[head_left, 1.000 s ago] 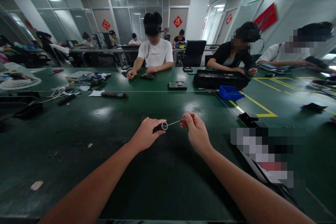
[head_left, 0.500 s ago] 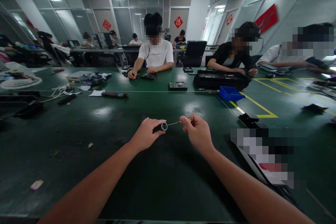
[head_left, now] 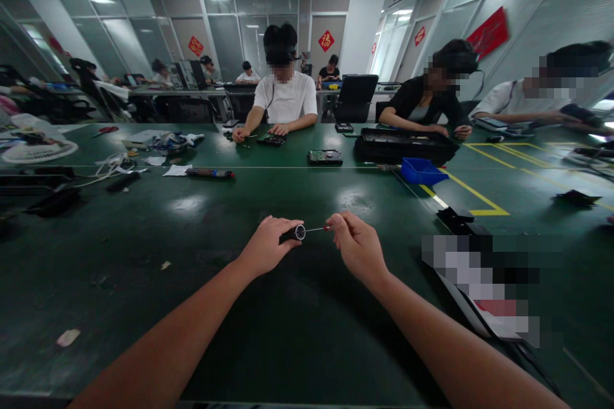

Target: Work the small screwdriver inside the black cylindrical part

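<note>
Glossy green table, glass-walled room; left fingers grip a black cylinder, right fingers a screwdriver.

L hand: bare | R hand: bare | f'arms: bare, tapered, in view to btm edge

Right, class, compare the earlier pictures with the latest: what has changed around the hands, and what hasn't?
The right hand has shifted its hold on the thin tool: the red part, hidden at first, now shows, and the shaft slants less, its hand-side end slightly lower. Nothing was visibly picked up or let go. The left hand still holds the black cylinder; the blue tray is unmoved.
</note>
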